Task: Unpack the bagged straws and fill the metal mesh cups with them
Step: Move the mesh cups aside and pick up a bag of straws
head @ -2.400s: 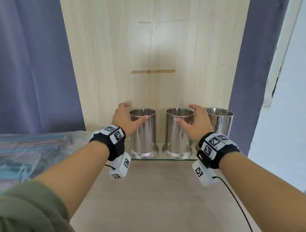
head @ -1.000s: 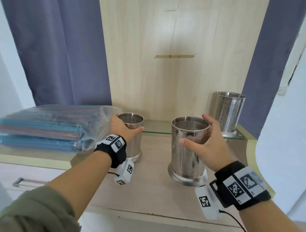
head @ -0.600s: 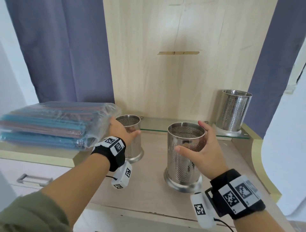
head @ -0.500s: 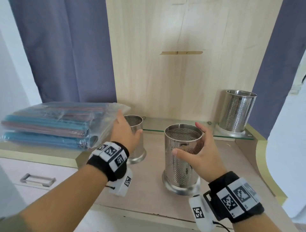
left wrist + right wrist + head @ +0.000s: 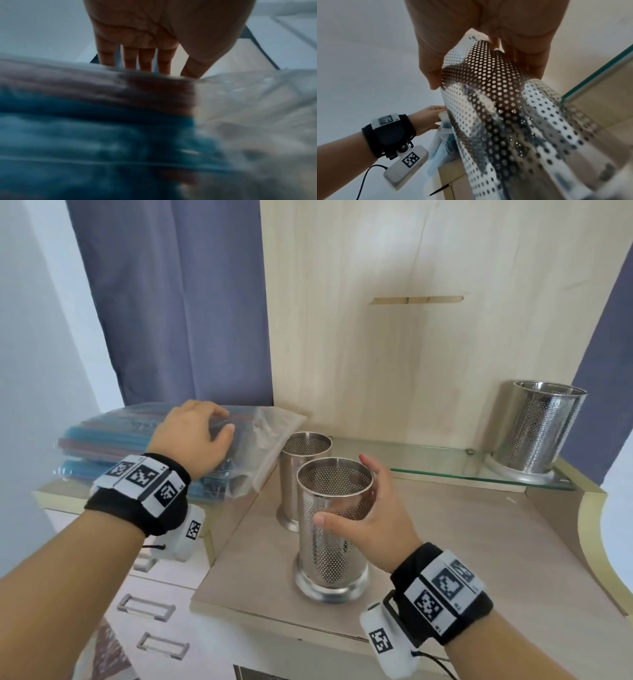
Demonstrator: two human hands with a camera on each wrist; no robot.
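Left hand on the straw bag, right hand on the near cup; nothing unpacked yet.

Left to right: left hand (image 5: 191,436) lay on top of the bag of straws (image 5: 113,446), fingers (image 5: 130,59) bent over its top edge. Couldn't tell if it truly gripped or just rested there. Bag sat on the drawer unit (image 5: 154,594), its loose end overhanging toward the rear cup (image 5: 303,474). Risk: dragging the bag right could sweep that cup over, since the two were almost touching. Right hand (image 5: 363,518) was curled around the near cup (image 5: 334,529), which stood upright on the counter (image 5: 445,542). Letting go mid-nudge near the front edge could tip it. Third cup (image 5: 537,429) stood well apart on the glass shelf (image 5: 428,470). All cups empty.
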